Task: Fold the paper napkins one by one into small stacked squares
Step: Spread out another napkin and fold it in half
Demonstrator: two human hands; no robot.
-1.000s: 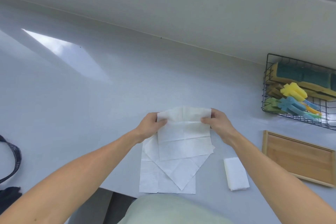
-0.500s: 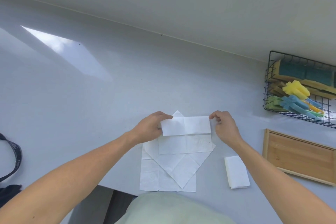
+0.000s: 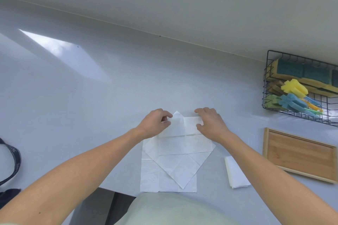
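While both hands bear down on the folded napkin [image 3: 182,127], the left hand [image 3: 154,124] curls its fingers and thumb over that napkin's left end and the right hand [image 3: 210,124] lays fairly straight fingers flat on its right end; the strip lies doubled over on top of the loose napkins [image 3: 170,166], which are spread on the worktop [image 3: 91,97] just nearer the person. Right of the folded napkin, past the right forearm, lies a finished napkin square [image 3: 236,173]. Farther right of the napkin sits a wooden tray [image 3: 296,153], and beyond it a wire basket [image 3: 267,78] holding green-topped sponges [image 3: 300,71] and yellow and blue foam brushes [image 3: 294,95]. Far left of the napkin lies a dark strap [image 3: 12,162]. A half second earlier the hands pinched the strip's top corners; since then they have pressed it down.
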